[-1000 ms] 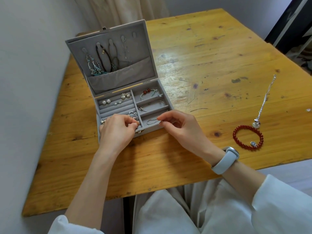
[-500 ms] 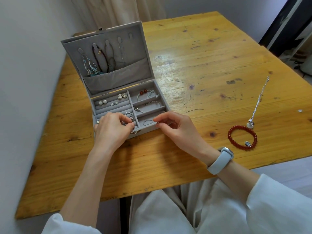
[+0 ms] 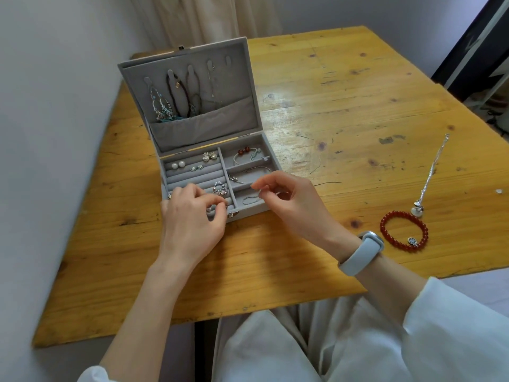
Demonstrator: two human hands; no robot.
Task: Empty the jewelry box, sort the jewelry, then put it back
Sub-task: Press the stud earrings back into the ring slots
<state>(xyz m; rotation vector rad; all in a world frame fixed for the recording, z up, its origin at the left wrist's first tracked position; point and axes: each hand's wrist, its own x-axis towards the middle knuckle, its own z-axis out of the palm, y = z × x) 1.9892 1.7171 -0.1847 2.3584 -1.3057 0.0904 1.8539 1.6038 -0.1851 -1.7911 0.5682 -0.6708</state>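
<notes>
The grey jewelry box [image 3: 271,161] stands open on the wooden table, its lid upright with necklaces [image 3: 165,104] hanging inside. Earrings [image 3: 178,164] and a brooch [image 3: 220,188] sit in the left slots. Bracelets [image 3: 249,154] lie in the right compartments. My left hand [image 3: 190,219] rests at the box's front left corner, its fingertips pinching a small silver ring [image 3: 210,209]. Over the front right compartment, my right hand [image 3: 292,205] pinches a thin silver chain [image 3: 250,200], which hangs down into that compartment.
A red bead bracelet [image 3: 403,234] and a long silver necklace with a pendant [image 3: 432,172] lie on the table [image 3: 344,111] to the right. A small white bit [image 3: 498,191] sits near the right edge. A wall runs close along the left side.
My right hand has risen a little from the front right compartment, drawing the chain upward. My left hand's fingers have curled tighter at the front left slot.
</notes>
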